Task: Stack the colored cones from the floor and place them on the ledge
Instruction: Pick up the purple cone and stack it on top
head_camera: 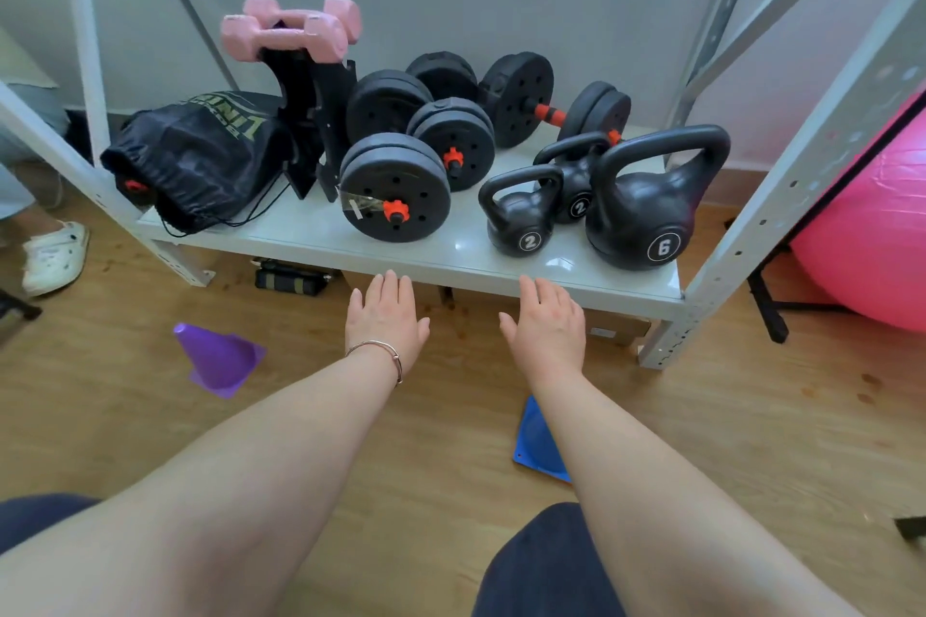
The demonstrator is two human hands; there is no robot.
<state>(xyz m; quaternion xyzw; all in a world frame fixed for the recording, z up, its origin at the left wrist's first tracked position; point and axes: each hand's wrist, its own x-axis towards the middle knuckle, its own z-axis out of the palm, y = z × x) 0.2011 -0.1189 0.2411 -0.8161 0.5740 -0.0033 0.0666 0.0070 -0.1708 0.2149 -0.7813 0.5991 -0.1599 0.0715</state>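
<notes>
Head view: left hand (386,316) and right hand (546,323) both flat, released, holding nothing. Purple cone (220,358) upright on floor, left of left hand. Blue cone (538,441) under right forearm, part-hidden. Suggest grabbing purple by tip, nesting onto blue, then shelf ledge (451,266).

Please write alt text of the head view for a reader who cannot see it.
Two empty open hands, left and right, reach toward a low shelf of kettlebells and dumbbells. A purple cone and a blue cone lie apart on the wooden floor.
</notes>
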